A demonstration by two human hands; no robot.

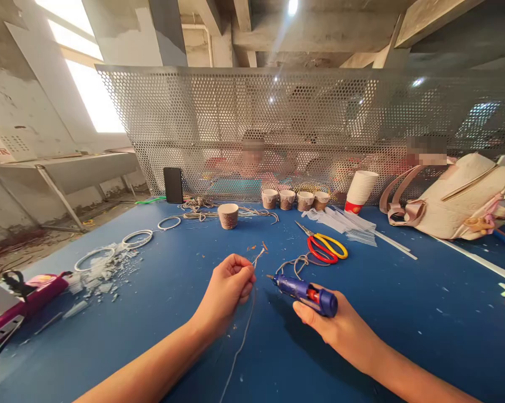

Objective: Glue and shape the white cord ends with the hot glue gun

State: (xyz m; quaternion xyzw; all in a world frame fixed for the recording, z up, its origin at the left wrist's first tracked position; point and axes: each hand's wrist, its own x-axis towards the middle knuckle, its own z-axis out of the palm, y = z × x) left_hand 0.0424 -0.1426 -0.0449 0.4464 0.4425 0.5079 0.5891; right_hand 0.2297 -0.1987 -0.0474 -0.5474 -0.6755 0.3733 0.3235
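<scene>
The left hand (231, 280) was raised over the middle of the blue table (172, 280), its thumb and forefinger pinching a pale string (258, 257) while the other fingers curled in. The short end of the string stuck up past the fingertips, frayed or split at the tip, and a thinner strand (242, 338) ran down from below the hand toward the near edge (probably part of the same string, though the fist hid where they would meet).

The right hand (344, 330) was closed around a blue glue gun (306, 292). Its thumb reached out along the near side, and the nozzle pointed toward the left hand, near it but apart. Just beyond the gun lay a loose loop of cord (296, 263), with red-and-yellow scissors (325, 249) beside it, their blades pointing away and to the left.

Farther back stood a single cup (228, 218) with a brown covering, in front of a tangle of cords (206, 212). Four similar cups (287, 200) formed a row to its right, then a stack of paper cups (363, 187) behind clear sticks (350, 224), and a cream bag (466, 196). On the left were a black phone (173, 186) standing upright, three white rings (137, 239), scattered clear scraps (105, 274) and a magenta power strip (42, 294). A perforated metal screen (193, 123) rose behind the table.
</scene>
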